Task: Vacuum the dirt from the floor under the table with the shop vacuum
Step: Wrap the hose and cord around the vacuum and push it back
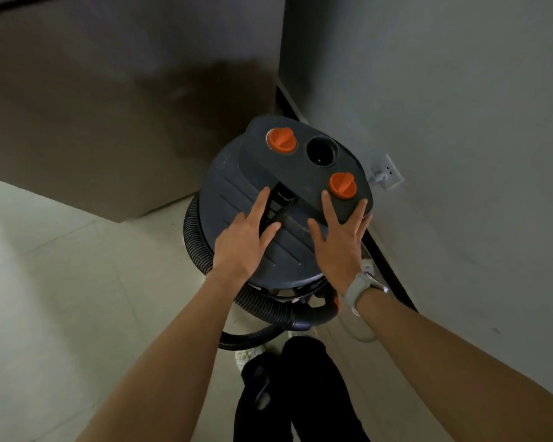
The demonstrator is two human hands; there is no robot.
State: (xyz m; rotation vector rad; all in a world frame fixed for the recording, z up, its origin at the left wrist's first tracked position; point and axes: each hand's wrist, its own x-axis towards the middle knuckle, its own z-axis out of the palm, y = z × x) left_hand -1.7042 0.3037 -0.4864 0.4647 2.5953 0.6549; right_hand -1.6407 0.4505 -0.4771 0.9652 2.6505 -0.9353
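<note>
We lay our left hand [244,240] and right hand [339,242], fingers spread, flat on the round dark-grey plastic shop vacuum [281,199] standing in the wall corner, probably to steady or move it.

Shop vacuum [268,218] lid dark grey; two knobs [281,140] orange; hose [198,247] black, ribbed; floor [61,282] pale tile; watch band [359,290] grey.

Left hand [241,240] and right hand [339,240] outstretched, fingers [328,205] straight and spread
</note>
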